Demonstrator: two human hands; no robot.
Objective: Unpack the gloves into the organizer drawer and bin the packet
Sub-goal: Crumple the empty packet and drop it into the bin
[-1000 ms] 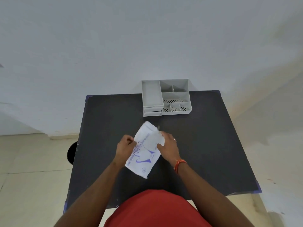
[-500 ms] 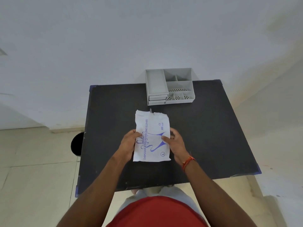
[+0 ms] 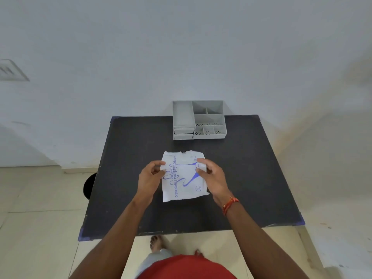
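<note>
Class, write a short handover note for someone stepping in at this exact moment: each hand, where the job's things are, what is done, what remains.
Left hand: pinching the left edge of the white printed glove packet.
Right hand: gripping the packet's right upper edge.
Packet: held above the black table, top edge ragged, apparently torn open; no gloves out yet.
Grey plastic desk organizer: at the table's far edge, both small drawers shut.
Black round bin: on the floor, left of the table.
Left: open a drawer, put gloves in, bin the packet.
</note>
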